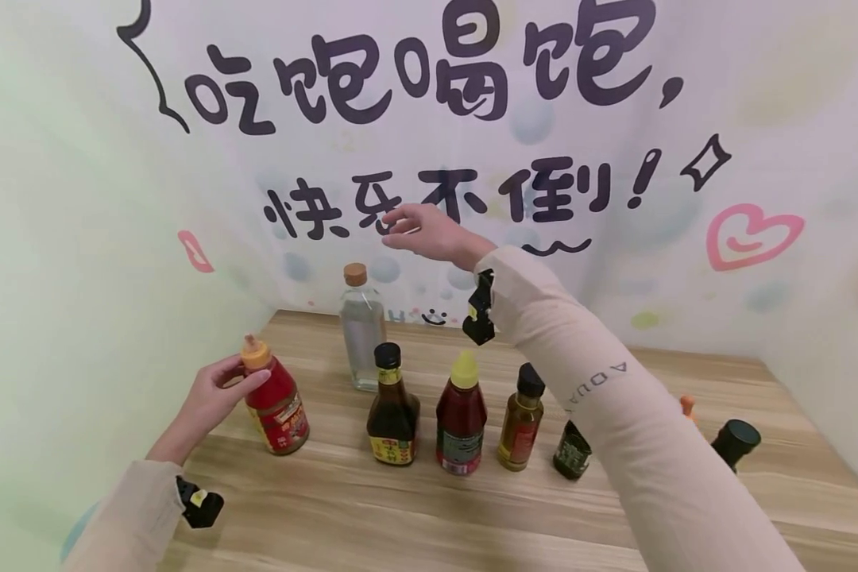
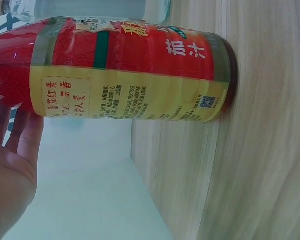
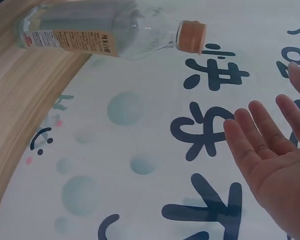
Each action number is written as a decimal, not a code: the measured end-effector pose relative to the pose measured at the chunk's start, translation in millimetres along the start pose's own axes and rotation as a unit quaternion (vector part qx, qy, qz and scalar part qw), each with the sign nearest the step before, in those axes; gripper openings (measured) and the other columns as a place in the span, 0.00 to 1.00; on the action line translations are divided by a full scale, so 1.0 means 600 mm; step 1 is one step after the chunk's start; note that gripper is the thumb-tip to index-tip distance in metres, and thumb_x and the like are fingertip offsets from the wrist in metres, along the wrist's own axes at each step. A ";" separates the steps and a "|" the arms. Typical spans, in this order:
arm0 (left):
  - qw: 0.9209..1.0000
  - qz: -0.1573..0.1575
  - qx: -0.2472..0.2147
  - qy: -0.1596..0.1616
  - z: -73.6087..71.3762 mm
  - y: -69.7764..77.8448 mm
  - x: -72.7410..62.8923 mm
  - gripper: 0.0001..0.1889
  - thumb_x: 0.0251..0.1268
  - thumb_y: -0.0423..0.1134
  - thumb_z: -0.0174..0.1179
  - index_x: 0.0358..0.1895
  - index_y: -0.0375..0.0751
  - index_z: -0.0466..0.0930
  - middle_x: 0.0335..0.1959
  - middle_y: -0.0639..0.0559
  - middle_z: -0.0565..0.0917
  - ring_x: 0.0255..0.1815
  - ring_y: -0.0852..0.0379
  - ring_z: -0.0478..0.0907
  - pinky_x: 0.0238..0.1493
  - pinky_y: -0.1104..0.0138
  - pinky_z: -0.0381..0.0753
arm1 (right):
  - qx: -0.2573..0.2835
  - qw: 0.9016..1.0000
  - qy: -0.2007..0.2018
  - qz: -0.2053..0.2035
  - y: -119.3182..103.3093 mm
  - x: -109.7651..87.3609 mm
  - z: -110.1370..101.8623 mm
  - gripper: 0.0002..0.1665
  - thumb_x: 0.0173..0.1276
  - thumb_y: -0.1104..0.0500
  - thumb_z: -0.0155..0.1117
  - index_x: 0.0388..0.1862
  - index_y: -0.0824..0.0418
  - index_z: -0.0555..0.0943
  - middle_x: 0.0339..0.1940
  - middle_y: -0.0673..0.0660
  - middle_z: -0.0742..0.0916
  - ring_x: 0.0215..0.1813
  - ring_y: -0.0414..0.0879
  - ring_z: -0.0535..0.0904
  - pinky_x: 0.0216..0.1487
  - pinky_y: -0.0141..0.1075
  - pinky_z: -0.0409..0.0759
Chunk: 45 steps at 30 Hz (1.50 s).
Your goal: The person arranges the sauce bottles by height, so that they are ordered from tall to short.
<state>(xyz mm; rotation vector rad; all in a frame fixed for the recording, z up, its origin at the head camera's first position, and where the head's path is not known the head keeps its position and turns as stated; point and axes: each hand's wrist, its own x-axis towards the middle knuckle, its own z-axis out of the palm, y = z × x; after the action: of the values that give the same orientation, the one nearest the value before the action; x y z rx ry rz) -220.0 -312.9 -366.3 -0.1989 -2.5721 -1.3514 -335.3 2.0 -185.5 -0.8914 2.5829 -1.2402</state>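
My left hand (image 1: 209,401) grips a red ketchup bottle (image 1: 284,409) around its upper part, just below the orange cap. Seen from the left wrist, the fingers reach behind the red shoulder of the bottle, whose base is right at the wooden tabletop (image 2: 270,150). Raised in the air, my right hand (image 1: 429,232) holds nothing, its fingers loosely extended. The nearest thing to it is a tall clear glass bottle (image 1: 364,334) with a brown cap, standing lower and to the left; the right wrist view shows a gap between them.
Across the table stand a dark sauce bottle (image 1: 393,421), a yellow-capped red bottle (image 1: 461,421), an amber bottle (image 1: 521,429) and a small dark jar (image 1: 573,453). My right sleeve partly hides a dark-capped bottle (image 1: 736,441). A printed cloth backdrop (image 1: 372,151) rises behind.
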 end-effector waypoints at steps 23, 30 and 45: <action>1.000 0.005 -0.018 0.007 0.005 -0.003 -0.002 0.22 0.63 0.42 0.52 0.56 0.31 0.68 0.38 0.69 0.72 0.41 0.72 0.68 0.39 0.79 0.71 | 0.050 0.998 -0.039 -0.027 0.048 -0.142 -0.001 0.20 0.65 0.58 0.54 0.56 0.59 0.70 0.51 0.55 0.79 0.51 0.44 0.74 0.49 0.36 0.73; 1.000 0.005 -0.013 0.006 0.005 0.001 -0.001 0.22 0.64 0.42 0.51 0.56 0.31 0.68 0.39 0.69 0.72 0.41 0.72 0.68 0.39 0.80 0.70 | 0.072 0.996 -0.052 -0.003 0.089 -0.190 0.013 0.21 0.64 0.57 0.55 0.57 0.58 0.70 0.51 0.55 0.78 0.52 0.46 0.74 0.52 0.39 0.71; 1.000 -0.010 0.004 0.002 0.002 0.003 -0.002 0.23 0.64 0.44 0.50 0.58 0.32 0.66 0.44 0.58 0.72 0.42 0.72 0.67 0.39 0.79 0.70 | 0.102 0.994 -0.040 0.008 0.135 -0.228 0.059 0.23 0.63 0.58 0.57 0.56 0.63 0.69 0.55 0.58 0.76 0.55 0.50 0.71 0.52 0.42 0.71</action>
<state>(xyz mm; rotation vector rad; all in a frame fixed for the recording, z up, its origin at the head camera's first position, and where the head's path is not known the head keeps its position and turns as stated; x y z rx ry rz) -218.6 -310.9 -365.9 -0.1692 -2.5833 -1.3466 -247.7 95.4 -286.1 -0.8597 2.3466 -1.4018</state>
